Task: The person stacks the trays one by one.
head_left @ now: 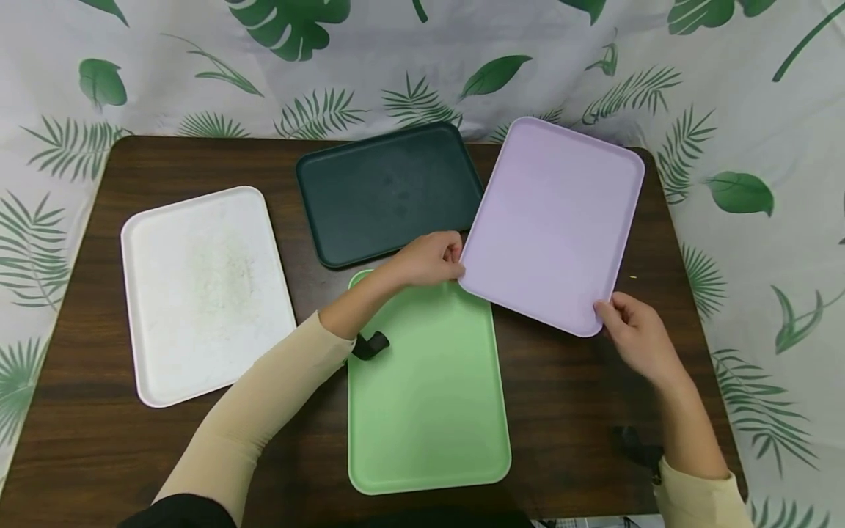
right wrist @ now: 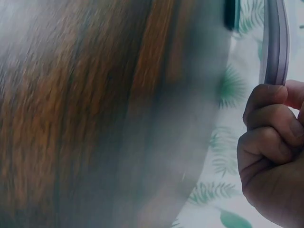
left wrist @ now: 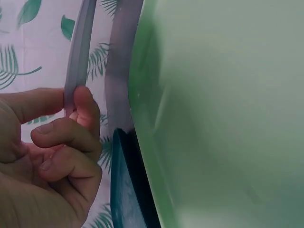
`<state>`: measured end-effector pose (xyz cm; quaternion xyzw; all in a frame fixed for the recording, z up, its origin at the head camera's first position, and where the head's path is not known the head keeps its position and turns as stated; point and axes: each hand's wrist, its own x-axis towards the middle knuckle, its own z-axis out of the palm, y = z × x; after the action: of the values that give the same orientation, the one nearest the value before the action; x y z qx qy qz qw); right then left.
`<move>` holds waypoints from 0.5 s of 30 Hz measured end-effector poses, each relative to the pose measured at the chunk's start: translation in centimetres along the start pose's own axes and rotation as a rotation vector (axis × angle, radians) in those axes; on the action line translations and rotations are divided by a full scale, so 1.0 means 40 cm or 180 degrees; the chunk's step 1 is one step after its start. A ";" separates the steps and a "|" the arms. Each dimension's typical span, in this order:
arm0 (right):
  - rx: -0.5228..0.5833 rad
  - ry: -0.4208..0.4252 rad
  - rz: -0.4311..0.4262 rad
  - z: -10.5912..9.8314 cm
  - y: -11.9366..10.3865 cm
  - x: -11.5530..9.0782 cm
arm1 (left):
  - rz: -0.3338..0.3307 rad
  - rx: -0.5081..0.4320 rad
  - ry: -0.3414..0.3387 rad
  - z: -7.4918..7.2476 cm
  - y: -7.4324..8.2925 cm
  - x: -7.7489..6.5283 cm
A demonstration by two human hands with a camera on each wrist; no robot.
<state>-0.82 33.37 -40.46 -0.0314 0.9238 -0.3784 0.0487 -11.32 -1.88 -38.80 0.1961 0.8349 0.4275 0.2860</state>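
A lilac tray (head_left: 554, 224) is held at its two near corners, tilted a little, over the right side of the table. My left hand (head_left: 430, 259) pinches its near left corner between thumb and forefinger, the other fingers curled in. At the near right corner my right hand (head_left: 635, 334) pinches the rim, thumb on top. In both wrist views the tray appears edge-on, off the table. Below the left hand lies a light green tray (head_left: 429, 396), its far end partly covered by that hand and forearm. A dark green tray (head_left: 392, 194) lies behind it, close to the lilac one.
A white tray (head_left: 207, 301) with greenish stains lies on the left of the dark wooden table (head_left: 561, 440). A white cloth with green leaf prints (head_left: 396, 44) hangs behind the table and shows along its sides. A tiny yellow scrap (head_left: 633, 276) lies at the right.
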 end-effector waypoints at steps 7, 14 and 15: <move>-0.0067 -0.0094 -0.0221 0.024 -0.040 -0.003 | 0.0003 -0.0625 -0.0259 -0.017 -0.037 -0.079; -0.0040 -0.0209 -0.0301 0.054 -0.073 -0.009 | 0.0068 -0.1037 -0.0321 -0.023 -0.074 -0.148; -0.0051 -0.0223 -0.0309 0.058 -0.078 -0.010 | 0.0082 -0.1072 -0.0317 -0.022 -0.080 -0.157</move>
<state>-0.08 29.59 -39.89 -0.0898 0.9220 -0.3715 0.0624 -7.39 -7.78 -39.07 0.1771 0.7336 0.5547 0.3504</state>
